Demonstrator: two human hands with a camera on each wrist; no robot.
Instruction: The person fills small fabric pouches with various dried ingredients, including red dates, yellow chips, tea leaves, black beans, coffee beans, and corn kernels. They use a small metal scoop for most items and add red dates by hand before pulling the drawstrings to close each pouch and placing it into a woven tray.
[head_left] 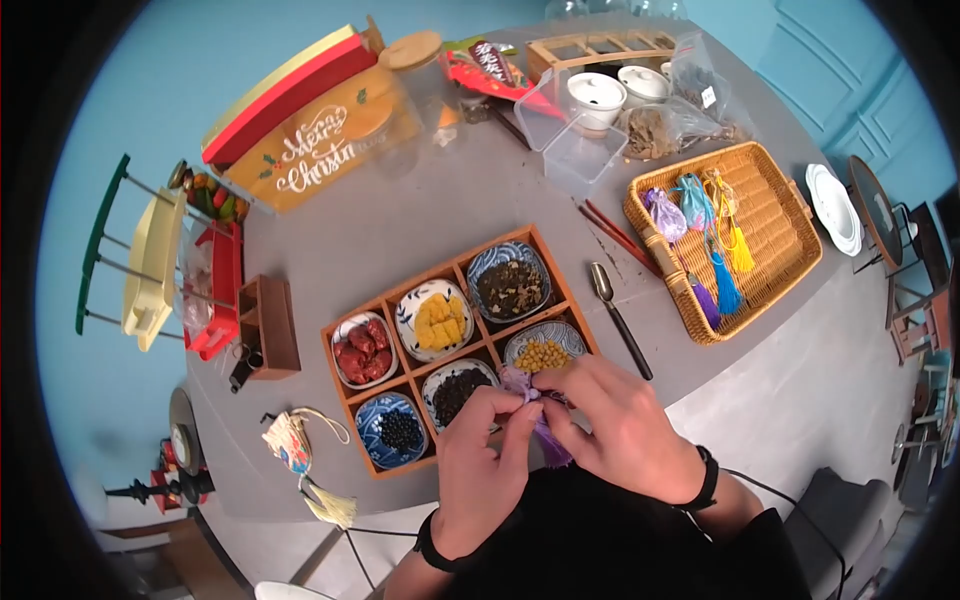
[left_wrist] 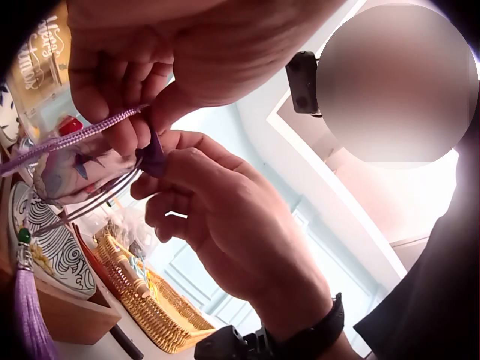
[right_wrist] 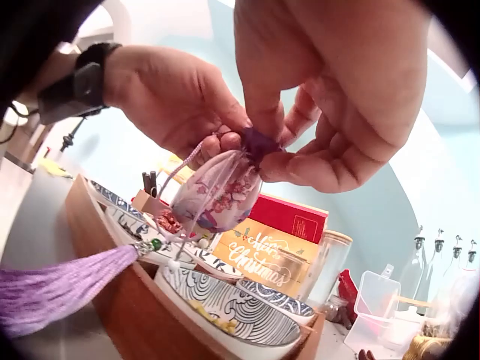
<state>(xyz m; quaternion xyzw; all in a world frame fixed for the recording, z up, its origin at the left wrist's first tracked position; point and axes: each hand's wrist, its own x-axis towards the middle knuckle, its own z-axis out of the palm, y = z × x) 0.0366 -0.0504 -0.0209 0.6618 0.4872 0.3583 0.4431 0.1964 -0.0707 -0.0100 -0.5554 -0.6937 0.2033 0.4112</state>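
Note:
Both hands meet over the near edge of a wooden compartment box (head_left: 408,377). My left hand (head_left: 487,462) and my right hand (head_left: 628,428) pinch the gathered dark purple mouth of a small flowered sachet pouch (right_wrist: 217,191) from either side. The pouch hangs from their fingertips, its pale purple cord looping beside it. A green bead and a light purple tassel (right_wrist: 75,285) dangle from the cord. Right under the pouch is a wave-patterned bowl of yellow pellets (head_left: 543,350). A bowl of dark bits (head_left: 456,392) is partly covered by the left hand.
Other bowls in the box hold red pieces (head_left: 362,350), yellow chunks (head_left: 438,322), dried leaves (head_left: 512,288) and black beads (head_left: 401,431). A metal scoop (head_left: 620,320) lies to the right, near a wicker tray (head_left: 790,240) with several sachets. Another sachet (head_left: 290,445) lies left.

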